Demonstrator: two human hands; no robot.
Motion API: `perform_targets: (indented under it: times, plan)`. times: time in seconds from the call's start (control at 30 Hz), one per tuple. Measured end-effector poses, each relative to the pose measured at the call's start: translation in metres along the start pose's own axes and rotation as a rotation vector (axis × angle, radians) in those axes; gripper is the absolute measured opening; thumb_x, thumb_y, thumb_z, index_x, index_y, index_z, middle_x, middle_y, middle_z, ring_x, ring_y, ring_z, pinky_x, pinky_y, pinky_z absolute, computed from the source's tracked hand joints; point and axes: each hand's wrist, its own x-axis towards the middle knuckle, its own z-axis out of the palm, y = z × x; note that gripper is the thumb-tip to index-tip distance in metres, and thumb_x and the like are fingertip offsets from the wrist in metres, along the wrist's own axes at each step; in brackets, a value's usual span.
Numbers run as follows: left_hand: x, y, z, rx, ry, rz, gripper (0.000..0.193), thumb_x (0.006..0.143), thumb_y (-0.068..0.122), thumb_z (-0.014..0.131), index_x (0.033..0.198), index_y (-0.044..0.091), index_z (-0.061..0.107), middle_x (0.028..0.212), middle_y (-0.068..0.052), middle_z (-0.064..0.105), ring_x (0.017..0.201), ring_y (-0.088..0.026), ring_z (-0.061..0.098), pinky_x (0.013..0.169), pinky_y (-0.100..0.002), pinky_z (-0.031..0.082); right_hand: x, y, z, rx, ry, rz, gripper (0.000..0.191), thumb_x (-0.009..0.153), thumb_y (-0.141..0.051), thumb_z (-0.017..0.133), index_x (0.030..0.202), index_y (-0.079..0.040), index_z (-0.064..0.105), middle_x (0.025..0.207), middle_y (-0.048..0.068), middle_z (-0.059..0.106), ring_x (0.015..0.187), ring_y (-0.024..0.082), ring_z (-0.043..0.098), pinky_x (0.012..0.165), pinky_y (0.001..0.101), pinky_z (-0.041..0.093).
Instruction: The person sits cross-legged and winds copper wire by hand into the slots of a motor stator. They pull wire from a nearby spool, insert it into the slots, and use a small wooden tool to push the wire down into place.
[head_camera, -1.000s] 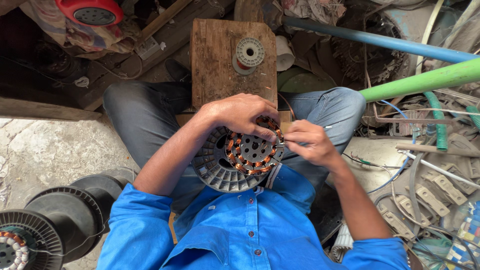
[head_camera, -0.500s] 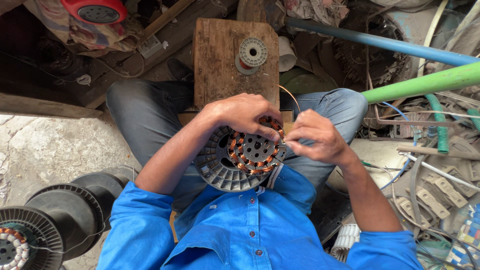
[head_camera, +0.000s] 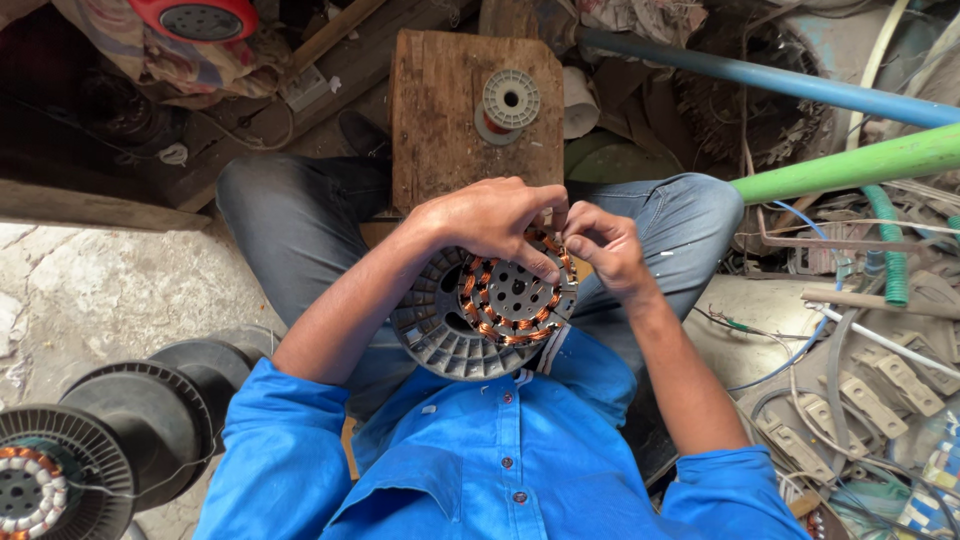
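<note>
Since a second ago, the right hand (head_camera: 605, 245) is closing toward the left hand (head_camera: 495, 220), both pinching thin, fragile copper wire at the one-o'clock edge of the heavy, rigid stator (head_camera: 490, 310) resting on the lap.

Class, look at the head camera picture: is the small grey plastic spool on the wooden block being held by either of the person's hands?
No. The spool lies alone on the wooden block, while both the left hand and right hand are on the copper-wound stator.

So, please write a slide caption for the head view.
Both hands, left hand and right hand, work on a copper-wound stator.
</note>
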Motion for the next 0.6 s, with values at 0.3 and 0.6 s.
perform_targets:
  times: [0.3, 0.6]
  plan:
    - [0.0, 0.001, -0.001, 0.044, -0.057, 0.177, 0.061, 0.077, 0.064, 0.074, 0.117, 0.017, 0.071, 0.098, -0.009, 0.08, 0.094, -0.031, 0.076, 0.077, -0.047, 0.056, -0.016, 0.015, 0.012, 0.002, 0.114, 0.082, 0.012, 0.095, -0.005, 0.071, 0.106, 0.0, 0.071, 0.113, 0.004, 0.069, 0.108, 0.013, 0.063, 0.098, 0.029, 0.051]
    - [0.002, -0.001, 0.0, 0.105, -0.124, 0.106, 0.064, 0.08, 0.064, 0.069, 0.122, 0.015, 0.073, 0.105, -0.013, 0.077, 0.101, -0.034, 0.072, 0.086, -0.047, 0.055, -0.015, -0.021, 0.013, -0.599, -0.043, -0.048, 0.023, 0.073, 0.005, 0.072, 0.095, 0.0, 0.073, 0.101, 0.011, 0.071, 0.095, 0.02, 0.07, 0.084, 0.0335, 0.056]
